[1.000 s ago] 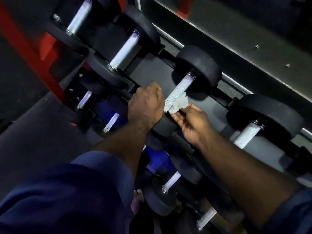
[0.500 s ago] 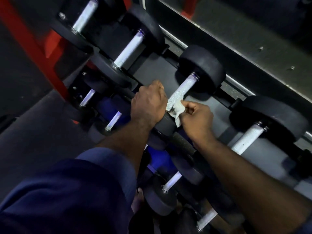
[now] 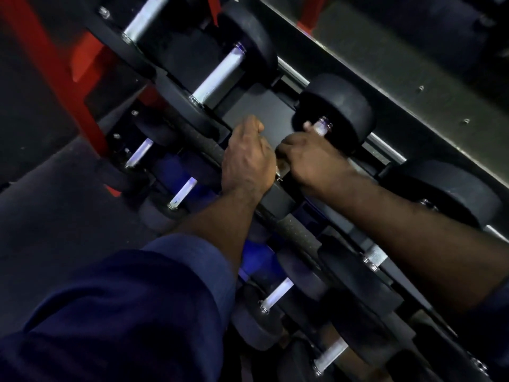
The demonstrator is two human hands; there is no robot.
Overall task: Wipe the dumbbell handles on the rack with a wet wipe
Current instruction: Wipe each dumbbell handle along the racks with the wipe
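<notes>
Now clasping the dumbbell handle (image 3: pixel 321 128) with the right hand (image 3: pixel 311 158), fingers wrapped round; clutching its near head (image 3: pixel 278 201) with the curled left hand (image 3: pixel 248 161).

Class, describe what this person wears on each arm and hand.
The left hand and right hand are bare: no gloves, rings or watch visible. The left arm wears a dark blue sleeve with a lighter blue cuff; the right forearm is uncovered.

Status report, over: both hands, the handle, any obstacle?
Left hand curled over near dumbbell head. Right hand wrapped round handle; wipe not visible. No obstacle seen.
</notes>
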